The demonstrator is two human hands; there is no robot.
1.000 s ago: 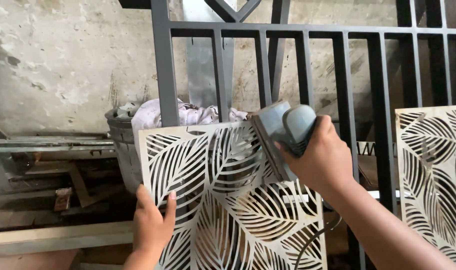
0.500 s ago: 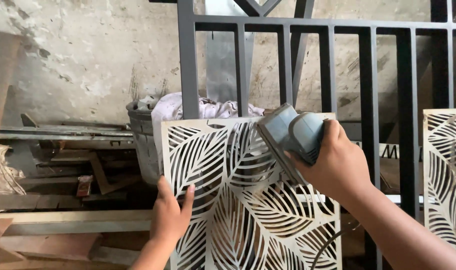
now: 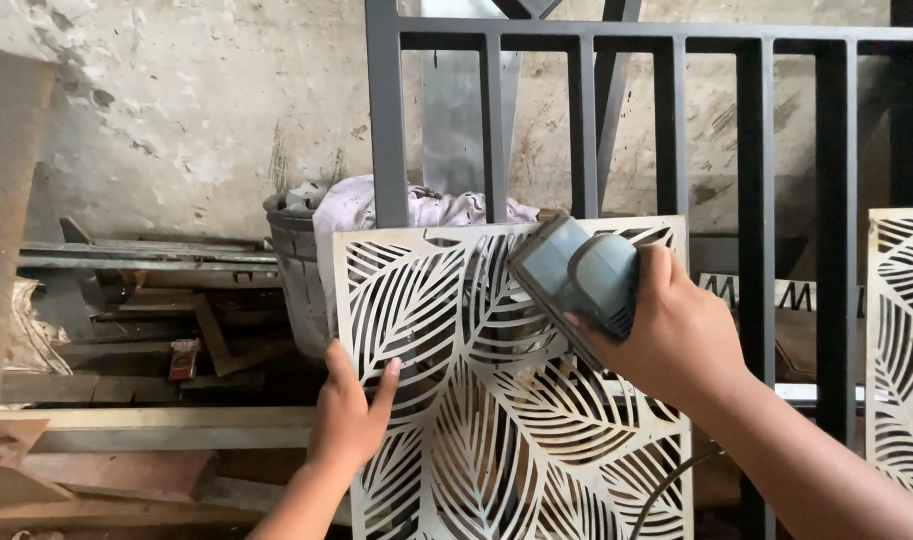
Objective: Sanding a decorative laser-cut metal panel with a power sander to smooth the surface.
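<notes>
A pale panel (image 3: 477,400) cut through with a leaf pattern stands upright against a dark metal gate frame (image 3: 667,130). My left hand (image 3: 352,415) grips the panel's left edge, thumb and fingers wrapped around it. My right hand (image 3: 677,335) holds a grey-blue palm sander (image 3: 577,280) pressed flat against the panel's upper right area. A dark cord hangs below my right forearm.
A second leaf-pattern panel (image 3: 902,350) stands at the right edge. Behind the gate sits a grey bucket (image 3: 302,270) stuffed with cloth. Metal bars and wooden scraps (image 3: 147,340) lie piled at the left against a rough concrete wall (image 3: 177,100).
The view has shifted, so the panel and gate sit further right in frame. My right hand has slid the sander slightly across the panel's top. My left hand keeps its grip on the edge.
</notes>
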